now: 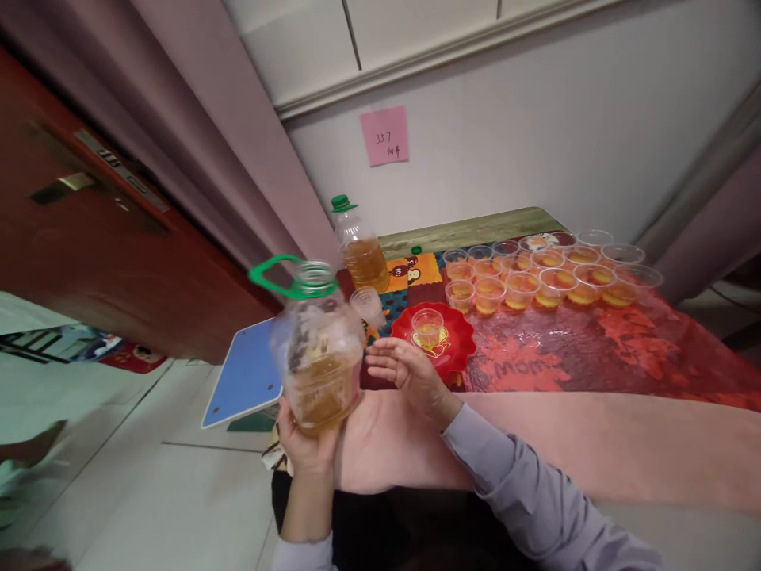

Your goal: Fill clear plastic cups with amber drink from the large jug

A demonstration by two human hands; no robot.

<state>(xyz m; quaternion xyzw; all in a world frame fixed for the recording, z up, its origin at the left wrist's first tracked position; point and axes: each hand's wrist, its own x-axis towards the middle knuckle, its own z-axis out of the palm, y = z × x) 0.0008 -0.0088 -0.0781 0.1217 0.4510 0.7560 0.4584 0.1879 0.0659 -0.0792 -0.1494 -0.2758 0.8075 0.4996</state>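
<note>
the left hand [309,448] grips a clear plastic, green-handled jug [321,365] near its base; the right hand [413,377], fingers open, is beside it. this holding step seems to call for steady support.

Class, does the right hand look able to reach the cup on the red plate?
Probably yes: the right hand looks empty beside the plate, and nothing visible blocks the cup.
</note>
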